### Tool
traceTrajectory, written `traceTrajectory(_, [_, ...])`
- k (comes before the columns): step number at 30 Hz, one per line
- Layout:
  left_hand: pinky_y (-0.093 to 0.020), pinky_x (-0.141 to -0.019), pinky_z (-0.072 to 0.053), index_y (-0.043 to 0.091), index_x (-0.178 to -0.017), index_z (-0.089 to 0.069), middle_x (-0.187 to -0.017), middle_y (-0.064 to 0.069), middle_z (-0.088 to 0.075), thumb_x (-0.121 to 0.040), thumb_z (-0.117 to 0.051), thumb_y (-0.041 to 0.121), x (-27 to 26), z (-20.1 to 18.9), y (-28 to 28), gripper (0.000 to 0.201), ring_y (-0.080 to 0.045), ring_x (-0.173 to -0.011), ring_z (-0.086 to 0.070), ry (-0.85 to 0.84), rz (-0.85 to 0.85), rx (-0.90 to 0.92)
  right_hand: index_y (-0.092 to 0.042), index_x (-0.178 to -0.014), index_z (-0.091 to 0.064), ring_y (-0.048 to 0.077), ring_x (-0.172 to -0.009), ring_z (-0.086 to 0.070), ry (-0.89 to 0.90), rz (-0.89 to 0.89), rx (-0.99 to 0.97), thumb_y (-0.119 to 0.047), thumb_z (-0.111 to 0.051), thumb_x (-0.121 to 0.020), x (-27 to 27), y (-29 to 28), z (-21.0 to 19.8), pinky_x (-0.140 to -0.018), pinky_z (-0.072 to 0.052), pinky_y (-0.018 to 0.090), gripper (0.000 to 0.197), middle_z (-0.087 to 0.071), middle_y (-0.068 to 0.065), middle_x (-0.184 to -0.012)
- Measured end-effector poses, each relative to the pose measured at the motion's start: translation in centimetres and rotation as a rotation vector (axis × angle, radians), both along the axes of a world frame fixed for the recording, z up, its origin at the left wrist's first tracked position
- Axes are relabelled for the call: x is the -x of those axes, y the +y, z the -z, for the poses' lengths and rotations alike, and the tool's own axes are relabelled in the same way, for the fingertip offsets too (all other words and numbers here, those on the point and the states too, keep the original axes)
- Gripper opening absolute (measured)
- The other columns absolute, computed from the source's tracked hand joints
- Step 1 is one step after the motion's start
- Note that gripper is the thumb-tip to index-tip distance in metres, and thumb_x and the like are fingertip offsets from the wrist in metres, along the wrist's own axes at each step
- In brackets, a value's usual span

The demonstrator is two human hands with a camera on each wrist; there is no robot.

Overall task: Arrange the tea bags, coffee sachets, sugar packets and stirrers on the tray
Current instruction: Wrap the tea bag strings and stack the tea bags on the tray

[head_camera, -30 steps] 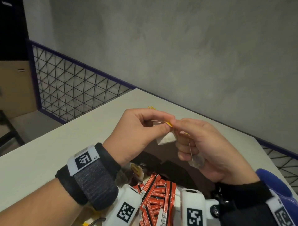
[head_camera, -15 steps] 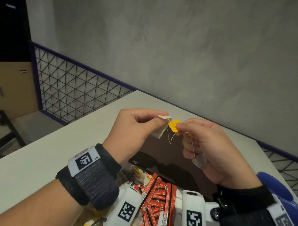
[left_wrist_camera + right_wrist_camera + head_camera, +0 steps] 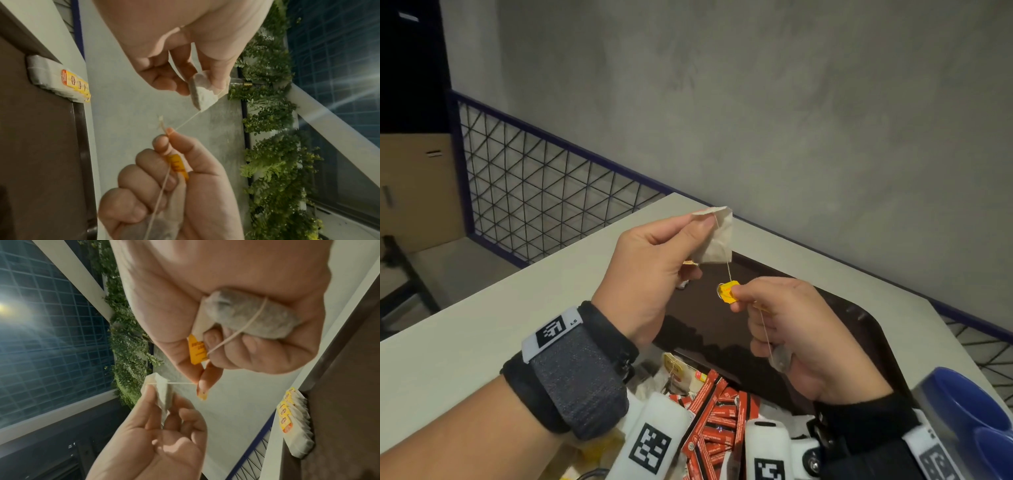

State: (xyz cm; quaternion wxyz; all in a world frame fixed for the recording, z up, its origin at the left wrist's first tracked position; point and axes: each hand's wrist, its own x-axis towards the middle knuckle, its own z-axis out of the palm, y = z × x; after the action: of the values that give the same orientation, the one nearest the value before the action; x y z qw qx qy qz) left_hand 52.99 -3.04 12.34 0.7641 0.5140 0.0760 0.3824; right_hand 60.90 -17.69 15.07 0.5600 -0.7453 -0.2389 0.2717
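My left hand (image 3: 698,224) pinches a white tea bag (image 3: 717,240) by its top corner and holds it up above the dark brown tray (image 3: 859,325). Its string runs taut down to a yellow tag (image 3: 727,292), pinched between thumb and forefinger of my right hand (image 3: 736,297). That hand's curled lower fingers also hold a second tea bag (image 3: 252,318) with its own orange tag (image 3: 197,350). A row of tea bags (image 3: 296,423) lies along the tray's edge. Red coffee sachets (image 3: 715,411) are heaped below my wrists.
The pale table (image 3: 482,325) extends to the left, bounded by a blue-framed wire fence (image 3: 534,192) and a grey wall. A blue object (image 3: 969,411) sits at the lower right by the tray. More tea bags and packets (image 3: 674,370) lie beside the sachets.
My hands drew apart: the left hand lifted the tea bag up while the right kept the yellow tag lower, so the string went from slack to taut.
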Motion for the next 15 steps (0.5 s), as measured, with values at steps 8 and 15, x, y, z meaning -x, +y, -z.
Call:
traceTrajectory(8, [-0.024, -0.062, -0.053, 0.014, -0.101, -0.082, -0.099, -0.012, -0.077, -0.084, -0.068, 0.032, 0.2, -0.2, -0.7, 0.029, -0.014, -0.079, -0.067, -0.035, 0.237, 0.078, -0.01, -0.074, -0.068, 0.01, -0.045, -0.024, 0.025, 0.012, 0.029, -0.02, -0.065, -0.089, 0.1, 0.6, 0.8, -0.047, -0.031, 0.025, 0.019, -0.029, -0.002, -0.054])
traceTrajectory(15, [-0.03, -0.075, -0.05, 0.014, -0.091, -0.081, -0.088, -0.005, -0.074, -0.082, -0.07, 0.03, 0.5, 0.0, -1.2, 0.021, -0.01, -0.078, -0.066, 0.1, 0.342, -0.023, -0.006, -0.086, -0.069, 0.013, -0.051, -0.023, 0.21, 0.136, -0.202, -0.012, -0.065, -0.09, -0.5, 0.4, 0.3, -0.047, -0.02, 0.028, 0.009, -0.034, 0.004, -0.067])
